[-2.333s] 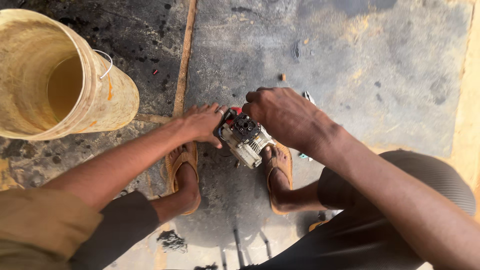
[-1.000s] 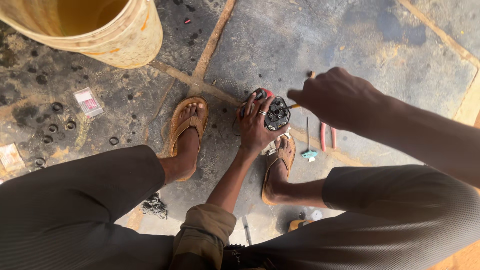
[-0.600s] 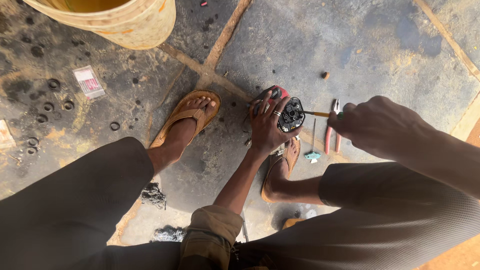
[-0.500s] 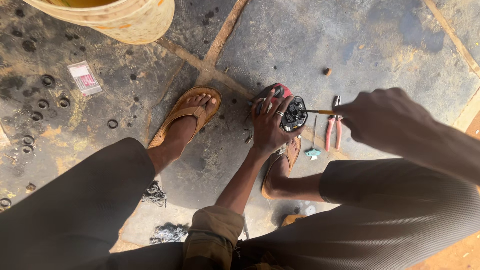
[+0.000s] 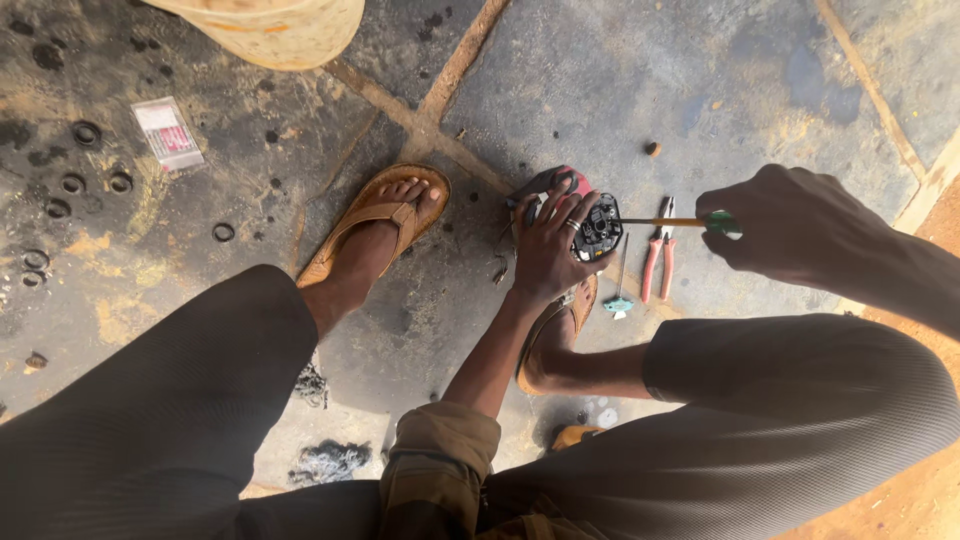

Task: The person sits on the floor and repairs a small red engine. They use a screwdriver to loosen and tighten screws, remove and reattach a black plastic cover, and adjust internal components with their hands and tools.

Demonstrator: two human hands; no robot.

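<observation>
I see a stained concrete floor (image 5: 700, 80) crossed by cracks and seams, filling most of the view. My two legs in dark trousers (image 5: 150, 400) spread out below, each foot in a tan sandal (image 5: 375, 215). At the top edge sits the lower part of a pale yellow bucket (image 5: 280, 25).

My right hand (image 5: 800, 225) hovers at the right, fingers closed around the green handle of a screwdriver (image 5: 680, 222), whose thin shaft runs level to the left and meets the small engine part (image 5: 598, 232). That part is a dark round piece with a red bit showing behind it; it sits on the floor just ahead of my right foot, between the two hands. My left hand (image 5: 555, 250) wraps over it from the near side, fingers curled around its top, a ring on one of them.

Just right of the part, a pair of red-handled pliers (image 5: 660, 255) lies on the floor under the screwdriver shaft, and a small teal-handled tool (image 5: 618, 300) lies beside them. Far left, a small clear packet (image 5: 168, 133) lies near several dark rubber rings (image 5: 85, 132).
</observation>
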